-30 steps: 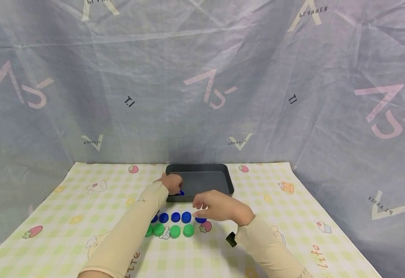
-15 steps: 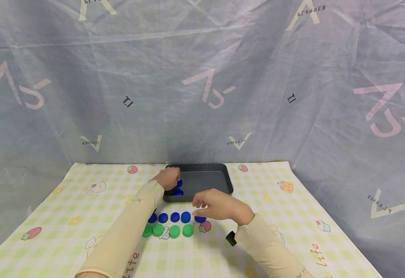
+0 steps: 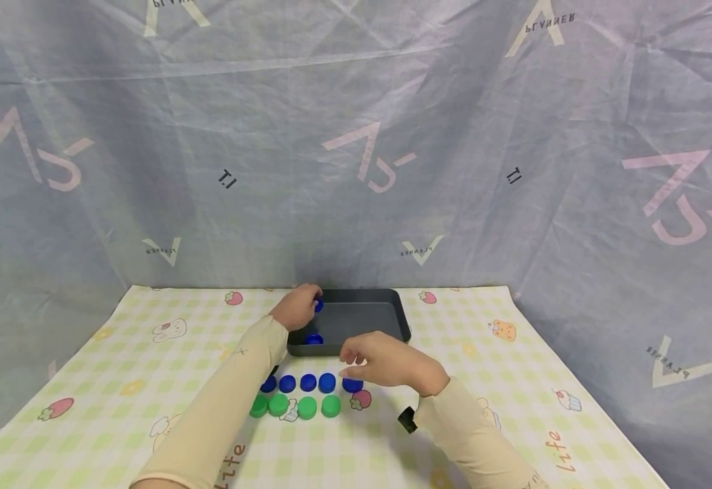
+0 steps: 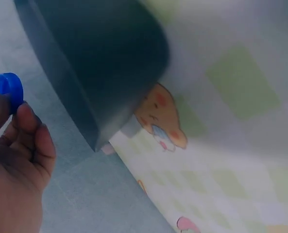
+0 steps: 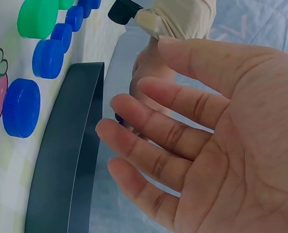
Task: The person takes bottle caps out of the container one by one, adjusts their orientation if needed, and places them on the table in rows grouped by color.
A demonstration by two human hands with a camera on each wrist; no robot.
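My left hand [image 3: 296, 307] is over the left end of a dark grey tray [image 3: 362, 319], near its back corner. Between thumb and fingers it pinches a blue bottle cap [image 4: 8, 91], seen edge-on in the left wrist view. A second blue cap [image 3: 314, 339] lies inside the tray at the front left. My right hand [image 3: 383, 360] hovers by the tray's front edge, fingers loosely bent and holding nothing. The rightmost blue cap [image 3: 352, 385] on the table sits just below its fingertips, partly covered in the head view; the right wrist view shows this ribbed cap [image 5: 21, 108] whole.
In front of the tray runs a row of blue caps [image 3: 308, 383], with a row of green caps [image 3: 307, 407] nearer me. My left sleeve [image 3: 221, 401] covers the rows' left ends. A grey printed curtain [image 3: 356, 224] hangs behind the checked tablecloth [image 3: 465, 407].
My left hand has moved from the tray's front left toward its back left corner, carrying a blue cap. The cap at the tray's front left has come into full view. My right hand stays put.
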